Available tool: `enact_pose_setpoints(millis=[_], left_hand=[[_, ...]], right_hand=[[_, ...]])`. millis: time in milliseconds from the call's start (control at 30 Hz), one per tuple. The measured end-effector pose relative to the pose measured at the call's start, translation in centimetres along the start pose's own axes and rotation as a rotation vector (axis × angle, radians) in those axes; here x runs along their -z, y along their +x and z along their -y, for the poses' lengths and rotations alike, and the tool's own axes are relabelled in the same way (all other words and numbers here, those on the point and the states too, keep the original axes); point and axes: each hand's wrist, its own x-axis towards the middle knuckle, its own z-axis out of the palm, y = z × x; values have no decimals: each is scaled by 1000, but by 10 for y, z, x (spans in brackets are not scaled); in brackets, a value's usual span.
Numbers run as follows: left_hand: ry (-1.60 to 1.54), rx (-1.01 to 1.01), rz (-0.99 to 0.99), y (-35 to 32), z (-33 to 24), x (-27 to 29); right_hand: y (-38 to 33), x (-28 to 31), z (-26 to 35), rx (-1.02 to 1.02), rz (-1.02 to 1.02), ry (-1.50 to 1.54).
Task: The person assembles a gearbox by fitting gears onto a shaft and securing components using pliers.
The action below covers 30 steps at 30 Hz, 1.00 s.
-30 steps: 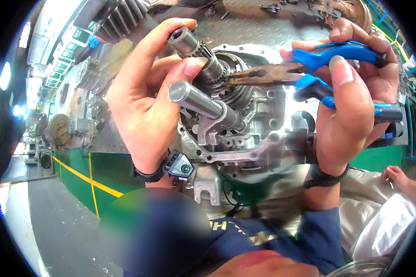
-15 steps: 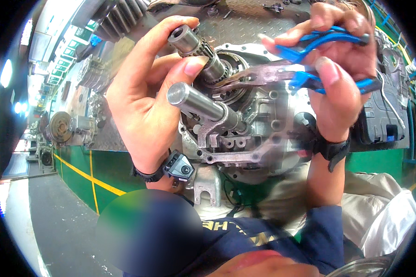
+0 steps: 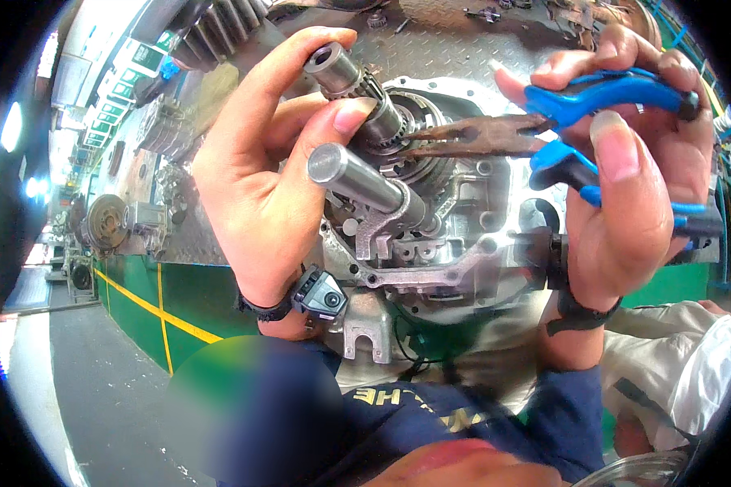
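Observation:
My left hand (image 3: 260, 178) is closed on the upper part of a splined metal shaft (image 3: 333, 71), thumb on the near side and index finger over the far side. The shaft leans up out of an open gearbox housing (image 3: 471, 256), where a round geared part (image 3: 422, 114) surrounds its base. In my right hand (image 3: 625, 178) are long-nose pliers (image 3: 495, 135) with blue handles. Their worn, rusty jaws stand apart, the tips beside the shaft's lower collar; whether they touch it I cannot tell. A second, smooth shaft (image 3: 353, 177) with a fork rises nearer to me.
The housing stands at the front edge of a metal workbench (image 3: 455, 49). Gearbox parts (image 3: 105, 221) lie on the left of the bench, and a big gear (image 3: 219, 32) is at the back left. A forked metal bracket (image 3: 368, 329) sticks out toward me below the housing.
The pliers have drawn slightly to the right. Their jaws and handles have spread apart as my right hand opened its grip a little. My left hand still grips the shaft.

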Motion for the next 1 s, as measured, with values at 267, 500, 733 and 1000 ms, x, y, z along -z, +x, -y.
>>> enact_pose_setpoints(millis=[267,500,733,1000], left_hand=[[-4,-2,0,1,2,-2],[-43,-14,-4,4,4,-2],[-101,43,-11,2,6,1],[-64,-28,15,6,8,2]], right_hand=[[-16,-41,18,-59,-287,-193],[-18,-37,15,-20,-240,-120],[-9,-51,12,-58,-353,-287],[-4,-27,-1,-46,-334,-108]])
